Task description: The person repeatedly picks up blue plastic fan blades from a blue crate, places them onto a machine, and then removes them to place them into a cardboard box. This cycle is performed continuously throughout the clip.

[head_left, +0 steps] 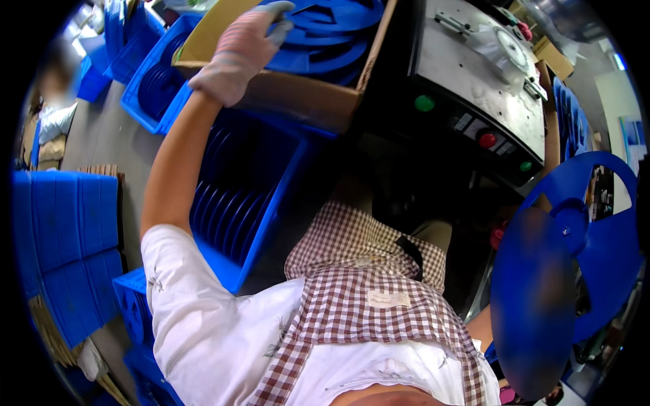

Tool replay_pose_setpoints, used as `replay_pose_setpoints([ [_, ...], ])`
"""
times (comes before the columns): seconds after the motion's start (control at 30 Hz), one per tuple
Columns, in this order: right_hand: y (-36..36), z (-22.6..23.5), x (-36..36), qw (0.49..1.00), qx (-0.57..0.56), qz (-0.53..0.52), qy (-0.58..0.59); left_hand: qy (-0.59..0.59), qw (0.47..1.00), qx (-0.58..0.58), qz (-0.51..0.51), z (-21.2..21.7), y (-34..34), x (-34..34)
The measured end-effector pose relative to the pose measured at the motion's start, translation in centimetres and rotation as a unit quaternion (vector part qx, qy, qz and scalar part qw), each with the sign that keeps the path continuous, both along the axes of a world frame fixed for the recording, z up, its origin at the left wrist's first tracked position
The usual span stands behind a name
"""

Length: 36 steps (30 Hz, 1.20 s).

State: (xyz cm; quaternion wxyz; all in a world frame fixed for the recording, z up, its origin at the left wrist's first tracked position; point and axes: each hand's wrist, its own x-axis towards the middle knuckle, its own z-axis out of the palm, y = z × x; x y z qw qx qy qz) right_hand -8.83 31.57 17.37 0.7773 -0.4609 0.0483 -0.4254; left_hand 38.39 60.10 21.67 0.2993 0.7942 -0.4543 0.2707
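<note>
My left hand, in a pale glove with pink and grey bands, reaches over the near side of a cardboard box. Its thumb and fingers are apart at the edge of the large blue plastic reel flanges stacked inside, and nothing shows in its grasp. At my right, a big blue reel flange with wide cutouts stands tilted close to the camera, partly blurred. My right forearm passes behind this flange, which hides my right hand; how the flange is supported cannot be made out.
Below the box, a blue crate holds several upright blue discs. Another blue bin with discs stands farther left. A metal-topped machine with green and red buttons is ahead right. Blue crates are stacked at left; a person is beyond.
</note>
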Motion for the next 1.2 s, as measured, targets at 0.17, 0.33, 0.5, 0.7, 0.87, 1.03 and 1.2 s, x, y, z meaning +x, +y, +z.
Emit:
replay_pose_setpoints([
  [0.17,-0.7,1.5,-0.9,0.999,-0.016,-0.04,0.022,0.081,0.932,0.315,0.163,0.6,-7.8,7.6],
  [0.33,0.4,4.0,-1.9,0.978,-0.05,-0.175,0.103,0.192,0.852,0.431,0.229,-4.6,-12.5,12.3],
  [0.5,1.2,3.9,-2.6,0.942,-0.09,-0.254,0.2,0.084,0.872,0.438,0.203,-3.8,-10.2,13.0],
  [0.7,-0.7,0.7,0.3,0.944,-0.132,-0.219,0.209,0.026,0.97,0.108,0.215,3.4,-3.1,9.1],
  [0.87,-1.5,-1.8,6.4,0.945,-0.271,-0.087,0.158,0.138,0.977,-0.141,0.086,3.3,1.4,-8.0],
  [1.03,2.0,-1.8,10.3,0.923,-0.36,-0.027,0.131,0.028,0.973,-0.156,-0.167,-3.9,2.0,-21.8],
  [1.2,2.8,-3.4,10.2,0.955,-0.284,-0.009,0.089,-0.091,0.938,0.041,-0.331,-2.2,-3.7,-25.9],
])
